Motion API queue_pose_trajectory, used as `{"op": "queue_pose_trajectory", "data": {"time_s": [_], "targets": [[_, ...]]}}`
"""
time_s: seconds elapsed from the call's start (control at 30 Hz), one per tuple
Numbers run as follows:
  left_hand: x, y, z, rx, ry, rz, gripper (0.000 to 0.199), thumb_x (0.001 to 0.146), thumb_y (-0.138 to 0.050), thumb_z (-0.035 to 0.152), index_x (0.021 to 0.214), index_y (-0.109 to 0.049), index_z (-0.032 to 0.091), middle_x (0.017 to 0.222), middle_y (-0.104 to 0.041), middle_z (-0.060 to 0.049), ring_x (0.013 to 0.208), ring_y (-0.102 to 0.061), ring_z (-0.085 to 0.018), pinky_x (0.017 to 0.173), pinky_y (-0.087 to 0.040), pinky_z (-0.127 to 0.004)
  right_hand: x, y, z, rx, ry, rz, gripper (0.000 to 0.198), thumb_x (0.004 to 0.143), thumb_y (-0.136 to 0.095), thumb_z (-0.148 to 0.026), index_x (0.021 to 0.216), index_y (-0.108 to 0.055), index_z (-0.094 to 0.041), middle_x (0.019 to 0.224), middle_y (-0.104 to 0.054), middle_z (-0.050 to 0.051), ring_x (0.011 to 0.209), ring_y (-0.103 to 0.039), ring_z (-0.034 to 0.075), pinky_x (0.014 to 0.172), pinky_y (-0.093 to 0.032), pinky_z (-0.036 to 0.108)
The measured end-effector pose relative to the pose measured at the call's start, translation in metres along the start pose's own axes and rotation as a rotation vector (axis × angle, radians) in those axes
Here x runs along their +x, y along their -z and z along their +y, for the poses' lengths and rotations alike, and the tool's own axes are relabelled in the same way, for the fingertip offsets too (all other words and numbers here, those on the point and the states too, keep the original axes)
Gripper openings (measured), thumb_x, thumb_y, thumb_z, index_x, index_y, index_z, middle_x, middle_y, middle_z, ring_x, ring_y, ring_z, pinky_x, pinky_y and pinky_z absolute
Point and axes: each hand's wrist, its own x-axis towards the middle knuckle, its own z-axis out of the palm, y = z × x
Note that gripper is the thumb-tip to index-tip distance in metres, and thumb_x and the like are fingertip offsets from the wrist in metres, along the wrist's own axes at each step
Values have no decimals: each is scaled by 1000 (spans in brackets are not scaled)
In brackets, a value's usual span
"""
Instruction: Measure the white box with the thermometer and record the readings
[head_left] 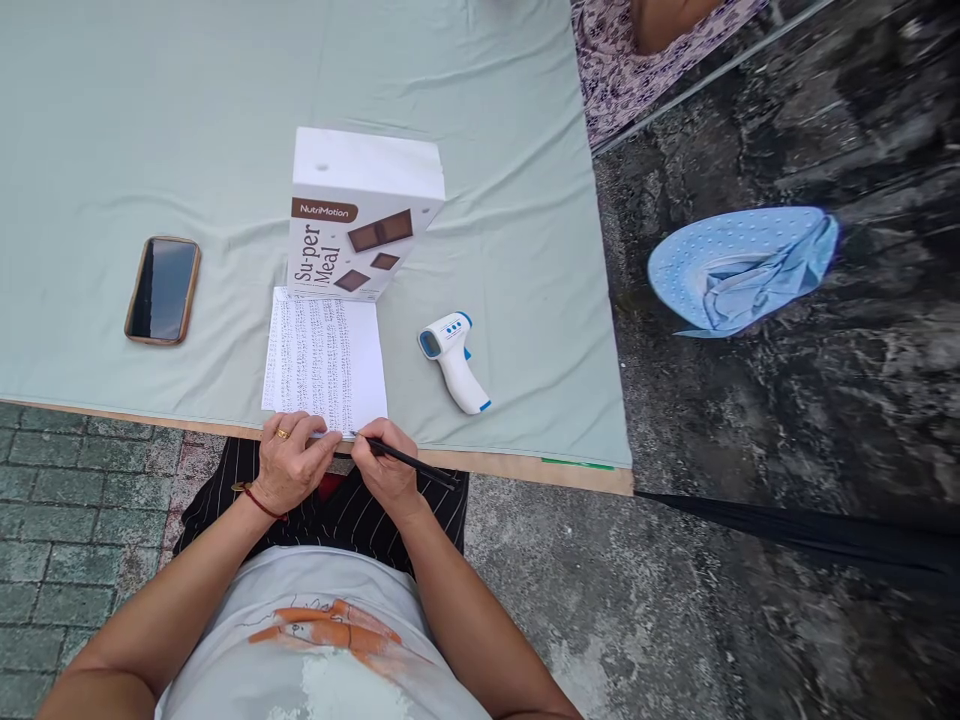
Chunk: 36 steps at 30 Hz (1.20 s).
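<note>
A sheet of white paper [367, 365] covered in rows of small dark marks lies at the table's front edge. My right hand [386, 470] grips a black pen [412, 462], its tip touching the lower part of the sheet. Beside it, my left hand [294, 462], with a ring and a red wrist cord, rests its loosely bent fingers on the paper's bottom edge. A white NutriMotion box [330, 255] stands upright at the top of the sheet. To the right of the paper lies a white and blue infrared thermometer [456, 362].
A phone [163, 290] in a brown-edged case lies on the left of the pale green tablecloth [495, 240]. Right of the table, a light blue sun hat [742, 268] is on dark, rough stone. At the top right, part of a person in patterned clothing [611, 85] shows.
</note>
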Motion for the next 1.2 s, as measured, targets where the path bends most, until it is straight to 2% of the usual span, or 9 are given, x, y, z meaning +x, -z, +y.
{"op": "queue_pose_trajectory", "data": {"time_s": [0.17,0.3,0.63,0.9,1.0,1.1,1.2], "targets": [[0,0,0,-2,-2,6,15,85,-64,14,95,-70,23,89,-70,-4,90,-59,-19,84,-39,-36,0,3,0,71,-38,3,12,78,-51,-17,68,-51,-24,58,-52,-5,53,-48,12,53,-41,26],[0,0,0,11,3,1,14,85,-64,15,94,-70,24,88,-70,-3,89,-59,-18,85,-39,-35,1,3,-1,41,-71,26,11,78,-51,-19,68,-50,-23,58,-50,-6,52,-46,11,53,-40,25],[2,1,1,4,1,10,15,83,-66,13,95,-69,22,88,-70,-3,89,-59,-18,84,-40,-35,1,1,-2,-41,36,45,14,79,-49,-16,68,-48,-23,58,-50,-6,53,-47,12,54,-40,25],[2,2,1,9,4,9,15,83,-66,13,94,-69,22,88,-70,-2,88,-59,-18,84,-40,-35,0,1,0,-30,17,49,14,80,-49,-17,68,-48,-23,58,-50,-5,54,-48,12,55,-42,25],[3,2,1,9,11,5,13,85,-66,15,93,-70,23,88,-70,-2,89,-59,-17,85,-40,-35,-3,0,0,30,-45,113,11,84,-50,-22,74,-51,-23,62,-53,-5,56,-51,12,56,-44,26],[2,1,0,5,17,11,12,85,-66,15,93,-69,23,88,-70,-2,89,-59,-17,85,-40,-35,-6,1,-1,84,-77,185,7,90,-51,-25,88,-58,-22,72,-61,-3,62,-57,13,60,-49,26],[-1,2,0,-17,17,2,13,86,-65,15,95,-69,22,89,-70,-3,89,-60,-18,85,-41,-36,-4,4,0,72,-55,158,17,95,-47,-24,105,-61,-22,79,-65,0,68,-62,14,66,-53,29]]}}
